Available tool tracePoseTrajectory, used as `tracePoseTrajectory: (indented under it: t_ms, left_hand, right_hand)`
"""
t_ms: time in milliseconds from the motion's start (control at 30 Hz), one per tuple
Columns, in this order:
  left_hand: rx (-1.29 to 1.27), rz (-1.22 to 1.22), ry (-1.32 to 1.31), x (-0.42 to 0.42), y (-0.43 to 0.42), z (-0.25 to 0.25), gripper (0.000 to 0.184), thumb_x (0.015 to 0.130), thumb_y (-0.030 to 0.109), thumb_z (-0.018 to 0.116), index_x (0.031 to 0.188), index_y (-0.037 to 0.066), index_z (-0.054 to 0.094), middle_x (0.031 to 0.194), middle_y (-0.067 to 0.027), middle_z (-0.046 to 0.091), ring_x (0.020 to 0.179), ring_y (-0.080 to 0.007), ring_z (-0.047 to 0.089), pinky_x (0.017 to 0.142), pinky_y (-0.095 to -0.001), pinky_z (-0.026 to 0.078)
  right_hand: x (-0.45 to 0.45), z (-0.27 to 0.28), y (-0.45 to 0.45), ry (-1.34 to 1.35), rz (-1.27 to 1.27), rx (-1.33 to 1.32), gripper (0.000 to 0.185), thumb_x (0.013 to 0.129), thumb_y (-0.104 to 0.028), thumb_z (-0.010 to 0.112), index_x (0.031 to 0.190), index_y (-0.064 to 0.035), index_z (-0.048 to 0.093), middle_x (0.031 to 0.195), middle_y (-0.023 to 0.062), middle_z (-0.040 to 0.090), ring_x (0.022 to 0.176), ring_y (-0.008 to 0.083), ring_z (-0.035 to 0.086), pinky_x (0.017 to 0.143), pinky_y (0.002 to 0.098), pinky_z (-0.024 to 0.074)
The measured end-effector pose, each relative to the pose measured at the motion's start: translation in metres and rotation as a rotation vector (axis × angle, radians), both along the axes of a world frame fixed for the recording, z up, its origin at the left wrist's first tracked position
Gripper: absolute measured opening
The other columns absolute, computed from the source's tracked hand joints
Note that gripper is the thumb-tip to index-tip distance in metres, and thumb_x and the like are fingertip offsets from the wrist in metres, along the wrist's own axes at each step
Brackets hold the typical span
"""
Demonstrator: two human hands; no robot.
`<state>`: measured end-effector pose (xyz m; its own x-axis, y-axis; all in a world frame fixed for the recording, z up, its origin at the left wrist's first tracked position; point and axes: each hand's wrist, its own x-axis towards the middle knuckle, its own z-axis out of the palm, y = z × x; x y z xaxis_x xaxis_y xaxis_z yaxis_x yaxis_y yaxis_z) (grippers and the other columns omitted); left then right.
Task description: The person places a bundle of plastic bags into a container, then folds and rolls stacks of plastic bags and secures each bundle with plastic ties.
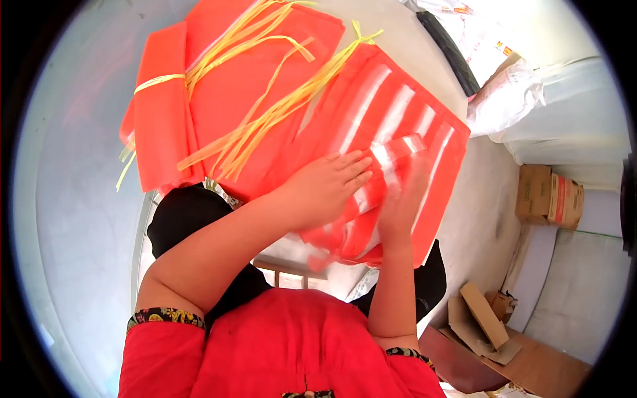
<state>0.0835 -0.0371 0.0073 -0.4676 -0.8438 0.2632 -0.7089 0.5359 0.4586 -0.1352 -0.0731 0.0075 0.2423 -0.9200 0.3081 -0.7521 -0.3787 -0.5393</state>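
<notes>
No text can be read. Print on the cardboard box (pixel 539 194) and white plastic bag (pixel 484 52) is too small.

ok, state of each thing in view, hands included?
Striped sheet: partly folded over
Left hand: open, fingers extended, on the sheet
Right hand: blurred, at the sheet; grip unclear
Red bundle: folded, tied with a yellow band
Yellow strips: loose
Lower carton: open
Upper carton: open or shut unclear
</notes>
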Motion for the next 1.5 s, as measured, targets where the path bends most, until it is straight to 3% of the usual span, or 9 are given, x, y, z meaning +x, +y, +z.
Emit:
tracePoseTrajectory:
  t_ms: [133, 233, 333, 633, 733, 833, 1000, 1367, 1500]
  left_hand:
    - [0.001, 0.018, 0.011, -0.003, 0.000, 0.000, 0.054, 0.095, 0.013, 0.059, 0.148, 0.002, 0.055, 0.160, -0.0158, 0.048, 0.152, -0.0295, 0.040, 0.123, -0.0454, 0.036]
    - [-0.007, 0.025, -0.013, -0.001, 0.000, 0.000, 0.053, 0.096, 0.017, 0.060, 0.147, 0.002, 0.055, 0.160, -0.0153, 0.049, 0.152, -0.0292, 0.040, 0.123, -0.0457, 0.035]
    - [-0.030, 0.017, -0.074, -0.002, 0.000, -0.003, 0.055, 0.097, 0.019, 0.061, 0.149, 0.002, 0.054, 0.161, -0.0143, 0.048, 0.153, -0.0293, 0.040, 0.123, -0.0459, 0.035]
    - [0.027, -0.016, -0.109, 0.006, 0.005, 0.006, 0.060, 0.098, 0.021, 0.061, 0.154, 0.003, 0.048, 0.166, -0.0114, 0.040, 0.156, -0.0310, 0.032, 0.124, -0.0482, 0.033]
    - [0.062, -0.012, -0.111, 0.007, 0.006, 0.009, 0.060, 0.100, 0.023, 0.057, 0.157, 0.005, 0.046, 0.168, -0.0087, 0.038, 0.158, -0.0287, 0.029, 0.125, -0.0458, 0.031]
    - [0.075, -0.009, -0.083, 0.007, 0.006, 0.004, 0.063, 0.098, 0.023, 0.061, 0.156, 0.004, 0.047, 0.168, -0.0105, 0.037, 0.158, -0.0312, 0.029, 0.125, -0.0481, 0.031]
    - [0.174, -0.012, 0.091, -0.002, 0.010, 0.010, 0.067, 0.094, 0.026, 0.067, 0.154, 0.004, 0.048, 0.169, -0.0145, 0.035, 0.158, -0.0344, 0.027, 0.126, -0.0506, 0.030]
    - [0.178, -0.108, -0.206, -0.007, 0.014, 0.010, 0.068, 0.095, 0.031, 0.064, 0.152, -0.002, 0.047, 0.160, -0.0137, 0.046, 0.155, -0.0309, 0.032, 0.127, -0.0468, 0.026]
    - [0.055, -0.070, -0.150, -0.009, 0.017, -0.003, 0.071, 0.097, 0.032, 0.061, 0.156, -0.001, 0.043, 0.165, -0.0142, 0.040, 0.158, -0.0302, 0.028, 0.127, -0.0466, 0.026]
  right_hand:
    - [0.028, 0.024, 0.004, 0.313, 0.386, 0.061, 0.067, 0.106, -0.035, 0.050, 0.160, 0.0012, 0.037, 0.171, 0.0173, 0.029, 0.160, 0.0382, 0.021, 0.129, 0.0507, 0.0174]
    - [0.015, 0.002, -0.014, 0.309, 0.280, 0.136, 0.073, 0.106, -0.044, 0.049, 0.162, 0.0013, 0.034, 0.173, 0.0176, 0.025, 0.162, 0.0367, 0.016, 0.130, 0.0521, 0.0139]
    - [0.006, -0.001, -0.028, 0.318, 0.258, 0.083, 0.075, 0.097, -0.035, 0.062, 0.158, 0.0019, 0.038, 0.168, 0.0213, 0.032, 0.160, 0.0406, 0.021, 0.128, 0.0564, 0.0143]
    - [0.002, -0.003, -0.044, 0.463, 0.008, 0.110, 0.070, 0.108, -0.038, 0.050, 0.163, -0.0002, 0.031, 0.175, 0.0212, 0.014, 0.162, 0.0398, 0.013, 0.128, 0.0570, 0.0104]
    - [-0.005, -0.002, -0.024, 0.378, -0.124, 0.094, 0.066, 0.102, -0.031, 0.058, 0.158, 0.0005, 0.040, 0.170, 0.0303, 0.019, 0.158, 0.0468, 0.018, 0.125, 0.0616, 0.0190]
    - [-0.007, -0.002, 0.008, -0.039, -0.073, 0.208, 0.062, 0.106, -0.029, 0.053, 0.160, -0.0003, 0.039, 0.170, 0.0329, 0.014, 0.160, 0.0433, 0.017, 0.125, 0.0545, 0.0232]
    - [-0.001, 0.015, -0.012, -0.258, 0.072, 0.284, 0.057, 0.109, -0.021, 0.049, 0.162, -0.0044, 0.037, 0.173, 0.0239, 0.019, 0.160, 0.0355, 0.023, 0.126, 0.0453, 0.0248]
    - [0.033, -0.007, -0.029, 0.224, 0.277, 0.027, 0.071, 0.095, -0.026, 0.064, 0.155, 0.0037, 0.041, 0.161, 0.0267, 0.039, 0.151, 0.0481, 0.033, 0.123, 0.0523, 0.0289]
    - [0.029, -0.006, -0.047, 0.314, 0.228, 0.129, 0.071, 0.108, -0.040, 0.044, 0.163, 0.0022, 0.030, 0.174, 0.0200, 0.021, 0.162, 0.0386, 0.012, 0.130, 0.0511, 0.0128]
